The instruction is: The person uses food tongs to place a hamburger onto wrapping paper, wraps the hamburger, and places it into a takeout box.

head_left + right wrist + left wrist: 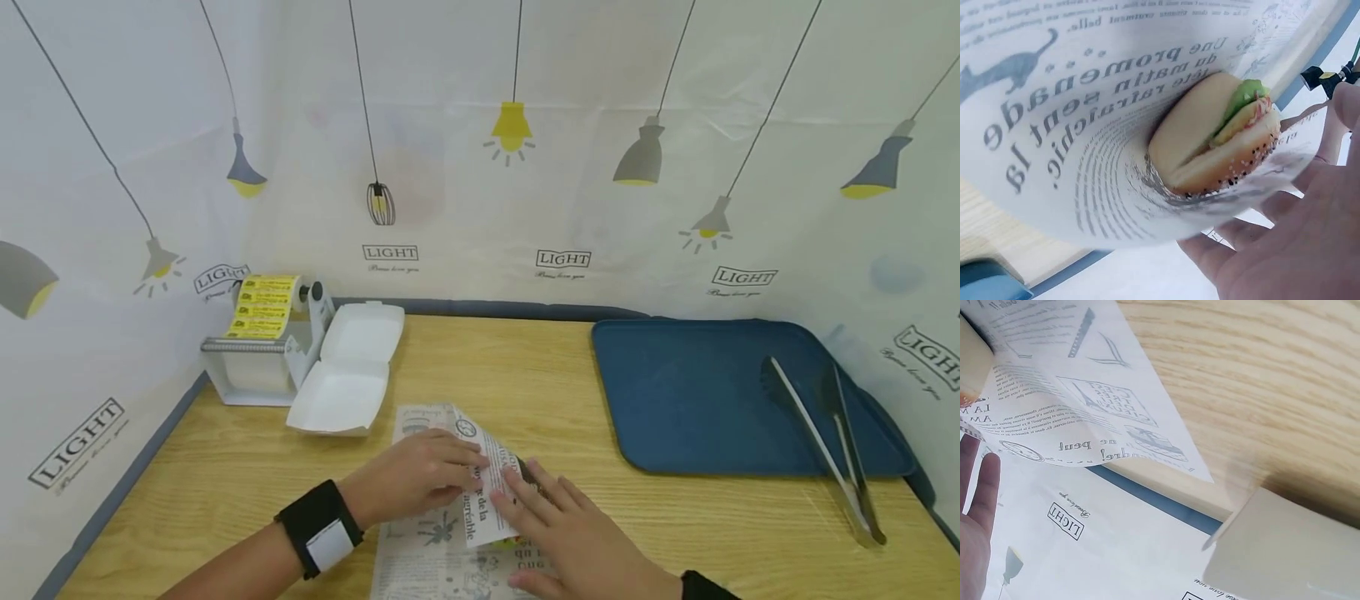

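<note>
A sheet of newsprint-patterned wrapping paper (420, 542) lies on the table, one side folded over a sesame-topped burger (1210, 134). From the right wrist view, the burger's bun, lettuce and filling show inside the curved paper; in the head view it is mostly hidden. My left hand (423, 475) rests on the folded flap from the left, fingers slightly bent. Spread fingers of my right hand (573, 529) lie against the flap from the right. In the left wrist view, a paper corner (1141, 419) stands raised off the table beside my left fingers (985, 490).
An unfolded white clamshell box (348, 387) sits behind the paper, next to a label dispenser (258, 367) with a yellow roll. At the right is a blue tray (682, 400), with metal tongs (817, 450) lying across it and over its front edge. A printed curtain (465, 167) encloses the table.
</note>
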Motion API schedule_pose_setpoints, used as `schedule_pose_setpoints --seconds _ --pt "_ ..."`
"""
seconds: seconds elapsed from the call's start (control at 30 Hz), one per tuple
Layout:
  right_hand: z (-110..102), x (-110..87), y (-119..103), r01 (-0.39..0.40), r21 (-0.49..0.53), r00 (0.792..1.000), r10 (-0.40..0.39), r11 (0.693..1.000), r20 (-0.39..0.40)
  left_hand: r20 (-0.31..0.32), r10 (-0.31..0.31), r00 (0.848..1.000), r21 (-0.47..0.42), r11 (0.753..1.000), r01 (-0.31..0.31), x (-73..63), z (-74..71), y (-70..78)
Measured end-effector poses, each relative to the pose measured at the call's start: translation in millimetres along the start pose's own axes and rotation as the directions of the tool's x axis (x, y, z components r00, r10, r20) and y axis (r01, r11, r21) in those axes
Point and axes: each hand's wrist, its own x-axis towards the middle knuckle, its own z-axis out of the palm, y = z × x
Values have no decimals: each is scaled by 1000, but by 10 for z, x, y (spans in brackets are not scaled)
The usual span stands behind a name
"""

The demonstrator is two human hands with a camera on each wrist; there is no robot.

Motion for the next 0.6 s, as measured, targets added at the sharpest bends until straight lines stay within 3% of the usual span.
schedule_pose_setpoints --seconds 0.17,0.37,0.6 --pt "91 5 -5 -12 4 999 11 1000 51 4 -22 1000 -11 1000 22 -18 14 0" --pt "221 -14 -11 -5 -71 1000 7 997 19 13 -40 999 -17 999 40 -38 7 14" --pt "236 -12 -12 7 -126 1000 -6 992 6 -82 -61 995 -21 998 59 -104 -21 25"
